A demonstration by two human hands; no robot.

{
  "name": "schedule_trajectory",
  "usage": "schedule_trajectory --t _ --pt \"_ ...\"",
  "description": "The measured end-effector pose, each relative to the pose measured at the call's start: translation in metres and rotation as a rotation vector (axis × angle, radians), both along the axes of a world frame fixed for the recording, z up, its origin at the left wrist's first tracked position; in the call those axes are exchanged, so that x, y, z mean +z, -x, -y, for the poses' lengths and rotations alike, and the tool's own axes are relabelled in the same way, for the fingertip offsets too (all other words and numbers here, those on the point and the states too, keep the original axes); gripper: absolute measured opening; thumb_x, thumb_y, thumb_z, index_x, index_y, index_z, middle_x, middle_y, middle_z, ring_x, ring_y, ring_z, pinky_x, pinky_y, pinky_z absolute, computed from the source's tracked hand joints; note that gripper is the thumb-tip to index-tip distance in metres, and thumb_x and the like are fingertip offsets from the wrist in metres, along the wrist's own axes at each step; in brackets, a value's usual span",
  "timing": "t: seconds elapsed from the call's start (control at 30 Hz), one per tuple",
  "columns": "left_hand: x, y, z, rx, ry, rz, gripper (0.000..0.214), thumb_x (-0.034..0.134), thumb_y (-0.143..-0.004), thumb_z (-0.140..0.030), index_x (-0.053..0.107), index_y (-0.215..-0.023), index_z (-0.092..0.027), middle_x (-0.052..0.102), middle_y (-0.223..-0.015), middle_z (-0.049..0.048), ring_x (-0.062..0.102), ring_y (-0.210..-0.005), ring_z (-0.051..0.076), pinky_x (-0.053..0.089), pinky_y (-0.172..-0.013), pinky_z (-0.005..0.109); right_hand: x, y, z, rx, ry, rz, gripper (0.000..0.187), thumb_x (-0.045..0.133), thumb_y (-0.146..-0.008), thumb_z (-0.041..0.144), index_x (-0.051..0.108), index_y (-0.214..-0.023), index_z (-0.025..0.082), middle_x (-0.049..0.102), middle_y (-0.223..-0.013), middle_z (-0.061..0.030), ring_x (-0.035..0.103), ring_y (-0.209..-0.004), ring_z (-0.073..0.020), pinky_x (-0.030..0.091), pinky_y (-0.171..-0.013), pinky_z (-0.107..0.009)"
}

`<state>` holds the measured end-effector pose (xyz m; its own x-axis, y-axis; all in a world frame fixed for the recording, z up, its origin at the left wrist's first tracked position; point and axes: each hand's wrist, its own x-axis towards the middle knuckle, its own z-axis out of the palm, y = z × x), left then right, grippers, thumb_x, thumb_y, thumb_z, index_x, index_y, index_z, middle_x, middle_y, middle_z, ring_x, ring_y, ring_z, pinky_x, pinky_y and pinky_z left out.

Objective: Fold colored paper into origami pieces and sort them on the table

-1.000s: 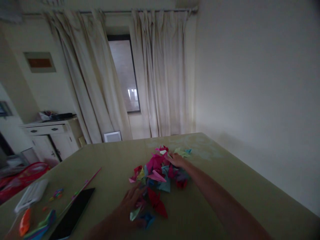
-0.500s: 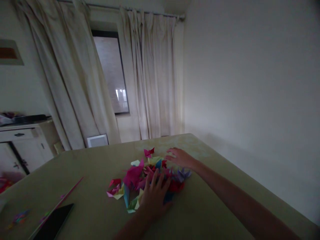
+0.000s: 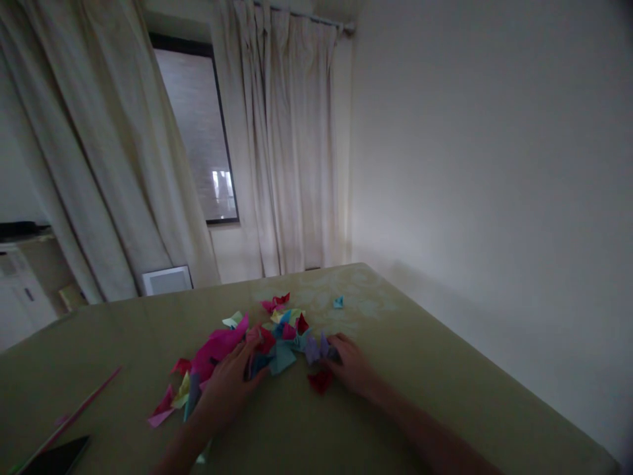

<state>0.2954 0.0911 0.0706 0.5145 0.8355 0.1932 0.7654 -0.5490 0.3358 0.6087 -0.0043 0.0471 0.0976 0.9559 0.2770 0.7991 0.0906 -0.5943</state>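
A loose pile of colourful folded paper pieces lies on the table, in pink, red, blue, yellow and purple. My left hand rests over its left part, fingers apart, with thumb and fingertips around dark blue and red pieces. At the right edge of the pile, the fingers and thumb of my right hand close around a purple folded paper. Just below it lies a dark red folded paper. The large magenta paper sits beyond my left wrist, partly covered by the hand.
A small blue folded paper lies apart near the table's far end. On the left are a thin pink stick and a dark flat device. A white wall runs along the right, with curtains behind the table.
The view has swung slightly right. My right hand has come down and nearer, onto the purple paper. My left hand has shifted left over the pile, and the pieces are more spread out.
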Motion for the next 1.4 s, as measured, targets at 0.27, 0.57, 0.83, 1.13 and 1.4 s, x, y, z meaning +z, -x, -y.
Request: schedule_trajectory --t 0.27,0.57,0.83,1.13,1.4 --pt "0.034 -0.020 0.039 -0.023 -0.190 0.038 0.059 0.067 -0.093 -0.043 0.059 -0.151 -0.032 0.052 -0.164 0.0090 0.047 -0.149 0.041 0.039 -0.120 0.061 -0.010 -0.011 0.007 0.008 -0.193 -0.224 0.032 0.068 -0.090 0.029 0.065 -0.122 0.026 0.075 -0.116 -0.0085 0.073 -0.101 -0.0271 0.059 -0.090 -0.041" --pt "0.027 -0.130 0.058 -0.441 0.115 -0.200 0.020 0.070 -0.091 -0.028 0.078 -0.109 -0.022 0.074 -0.122 0.0108 0.063 -0.123 0.035 0.045 -0.109 0.053 0.022 -0.072 0.021 -0.020 -0.274 0.044 0.024 0.059 -0.091 0.020 0.065 -0.113 0.026 0.074 -0.115 -0.0082 0.069 -0.111 -0.0278 0.054 -0.102 -0.044" --pt "0.046 -0.098 0.028 -0.447 0.291 -0.064 0.035 0.080 -0.080 -0.022 0.073 -0.114 -0.025 0.069 -0.126 0.0052 0.062 -0.122 0.028 0.046 -0.105 0.037 0.028 -0.136 0.035 -0.190 -0.066 0.216 0.029 0.058 -0.086 0.022 0.065 -0.114 0.025 0.074 -0.117 -0.0109 0.069 -0.110 -0.0305 0.053 -0.098 -0.044" --pt "0.033 -0.103 0.025 -0.504 0.246 -0.072 0.025 0.078 -0.081 -0.017 0.083 -0.103 -0.029 0.066 -0.118 0.0046 0.061 -0.118 0.028 0.048 -0.099 0.038 0.038 -0.132 0.040 -0.196 0.057 0.191 0.020 0.063 -0.086 0.024 0.068 -0.105 0.024 0.075 -0.107 -0.0098 0.072 -0.098 -0.0269 0.053 -0.091 -0.039" --pt "0.031 -0.113 0.027 -0.518 0.246 -0.032 0.019 0.073 -0.088 -0.016 0.086 -0.090 -0.029 0.068 -0.102 0.0030 0.065 -0.107 0.023 0.047 -0.091 0.032 0.034 -0.127 0.035 -0.225 0.039 0.130 0.015 0.058 -0.091 0.032 0.069 -0.087 0.023 0.076 -0.089 -0.0074 0.073 -0.081 -0.0227 0.053 -0.075 -0.033"
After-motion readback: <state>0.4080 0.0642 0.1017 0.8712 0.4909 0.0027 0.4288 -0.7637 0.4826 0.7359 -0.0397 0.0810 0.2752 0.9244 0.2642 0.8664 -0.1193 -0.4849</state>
